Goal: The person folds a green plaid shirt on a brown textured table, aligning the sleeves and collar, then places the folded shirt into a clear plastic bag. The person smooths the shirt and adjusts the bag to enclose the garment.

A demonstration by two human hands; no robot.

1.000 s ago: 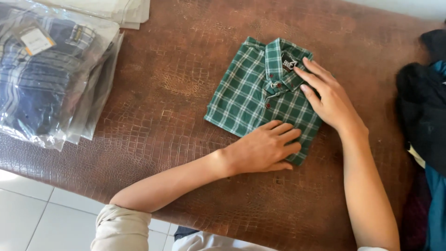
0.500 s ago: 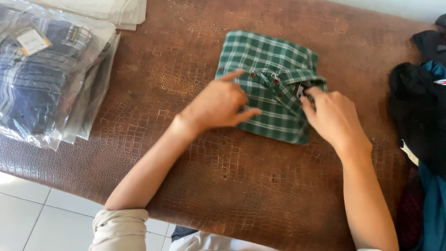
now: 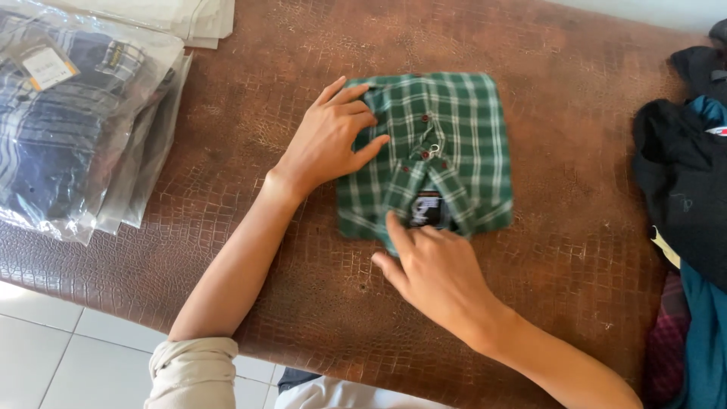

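Closest to the camera, the right hand (image 3: 435, 273) lies on the near edge of a folded green and white checked shirt (image 3: 454, 136), right by the collar with its dark label. Its fingers (image 3: 399, 229) are spread a little and press flat on the cloth, so it holds nothing and just pushes down. A bit farther on, the left hand (image 3: 329, 140) rests on the left side of the same shirt. Its fingers are open and flat too, and its thumb points toward the row of small dark buttons. The rolled-up pale sleeve (image 3: 193, 371) of the left arm shows at the bottom edge. The shirt sits near the middle of a brown table top with a bumpy, scaly skin pattern (image 3: 250, 303), and both hands touch it. Nothing lies between the hands and the shirt. Far to the right, well apart from the shirt, is a heap of dark clothes, black, blue and dark red (image 3: 685, 197). Far to the left lie clear plastic bags (image 3: 98, 163), and inside them are folded blue checked shirts with a small paper tag. At the far top left lies a flat stack of pale, empty-looking bags (image 3: 193, 19). White floor tiles (image 3: 60, 356) show below the table edge
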